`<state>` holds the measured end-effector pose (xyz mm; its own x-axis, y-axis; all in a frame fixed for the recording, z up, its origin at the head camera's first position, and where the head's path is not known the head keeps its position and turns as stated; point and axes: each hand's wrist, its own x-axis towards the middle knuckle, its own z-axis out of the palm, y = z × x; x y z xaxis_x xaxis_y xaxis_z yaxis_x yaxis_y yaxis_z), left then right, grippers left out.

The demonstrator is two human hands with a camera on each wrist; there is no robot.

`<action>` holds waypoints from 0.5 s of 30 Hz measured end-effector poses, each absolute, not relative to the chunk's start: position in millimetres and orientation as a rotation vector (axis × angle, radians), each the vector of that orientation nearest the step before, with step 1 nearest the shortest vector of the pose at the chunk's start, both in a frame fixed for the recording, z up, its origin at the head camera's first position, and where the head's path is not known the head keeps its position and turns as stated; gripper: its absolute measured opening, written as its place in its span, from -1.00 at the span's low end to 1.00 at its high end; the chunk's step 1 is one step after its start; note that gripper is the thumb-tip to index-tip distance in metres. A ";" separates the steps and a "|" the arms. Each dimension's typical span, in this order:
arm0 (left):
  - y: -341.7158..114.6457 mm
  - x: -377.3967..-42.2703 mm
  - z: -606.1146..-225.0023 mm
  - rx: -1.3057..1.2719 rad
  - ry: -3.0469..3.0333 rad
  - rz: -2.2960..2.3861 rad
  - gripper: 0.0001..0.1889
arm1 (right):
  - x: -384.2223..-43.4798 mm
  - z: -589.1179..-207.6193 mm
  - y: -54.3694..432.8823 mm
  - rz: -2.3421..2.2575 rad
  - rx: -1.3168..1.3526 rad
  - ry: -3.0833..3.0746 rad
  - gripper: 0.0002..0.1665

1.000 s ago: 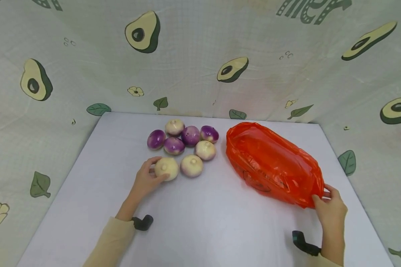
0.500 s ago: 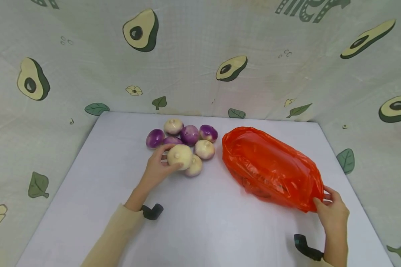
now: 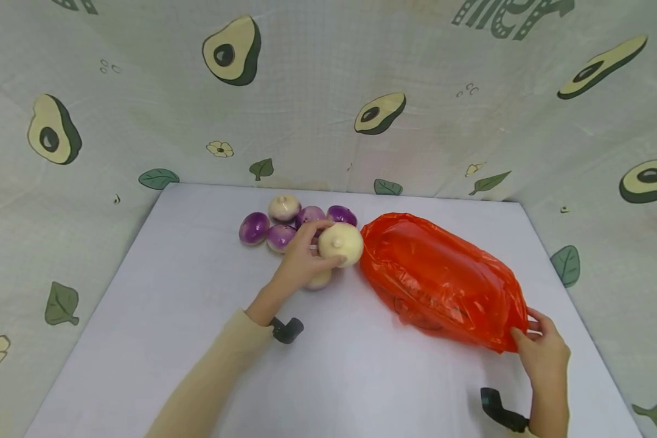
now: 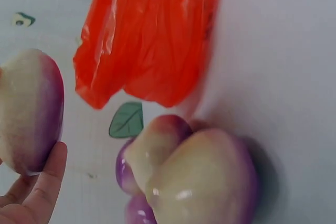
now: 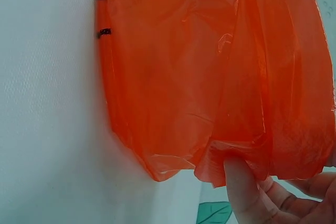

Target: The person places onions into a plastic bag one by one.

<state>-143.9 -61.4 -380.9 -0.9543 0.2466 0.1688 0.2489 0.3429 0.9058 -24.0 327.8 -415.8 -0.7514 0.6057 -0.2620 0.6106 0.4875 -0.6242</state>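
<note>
In the head view my left hand (image 3: 301, 257) grips a pale turnip (image 3: 342, 243), between thumb and fingers, raised above the other turnips and beside the left end of a red plastic bag (image 3: 443, 283). In the left wrist view this held turnip (image 4: 31, 111) shows a white side and a purple side. At the bag's near right corner, my right hand (image 3: 544, 350) pinches the plastic edge; the right wrist view shows the thumb (image 5: 241, 190) against the bag (image 5: 173, 77). The bag's opening is spread wide. Its inside is only partly visible.
Behind the left hand lie several glossy turnips, among them a purple one (image 3: 254, 229) and a pale one (image 3: 285, 207). Another turnip (image 3: 319, 280) is partly hidden by the hand. A white table (image 3: 394, 377) lies beneath, with an avocado-print cloth (image 3: 306, 91) around it.
My left hand has lifted the pale turnip off the table and carried it right, over the others, to the bag. The bag's left end has sunk slightly. My right hand keeps its hold.
</note>
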 end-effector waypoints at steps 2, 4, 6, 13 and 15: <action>-52.3 -145.5 -380.0 -0.505 -2.584 -1.705 -0.36 | -23.9 -416.7 327.5 -1.138 1.109 2.706 -0.27; -43.5 -146.9 -379.6 -0.527 -2.604 -1.674 -0.37 | -23.8 -417.2 327.2 -1.137 1.116 2.707 -0.27; -34.7 -148.9 -379.7 -0.539 -2.619 -1.668 -0.38 | -23.7 -417.6 327.1 -1.133 1.124 2.709 -0.27; -3.7 -159.7 -382.4 -0.607 -2.671 -1.534 -0.35 | -24.1 -418.0 326.9 -1.115 1.130 2.726 -0.28; 4.5 -161.8 -384.0 -0.647 -2.693 -1.507 -0.35 | -24.5 -418.4 326.7 -1.118 1.132 2.724 -0.28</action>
<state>-161.8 4.5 -384.0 -0.9156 0.3561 0.1867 0.3454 0.4588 0.8187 -24.5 326.7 -418.4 -0.7425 0.6243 -0.2429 0.6150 0.4915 -0.6166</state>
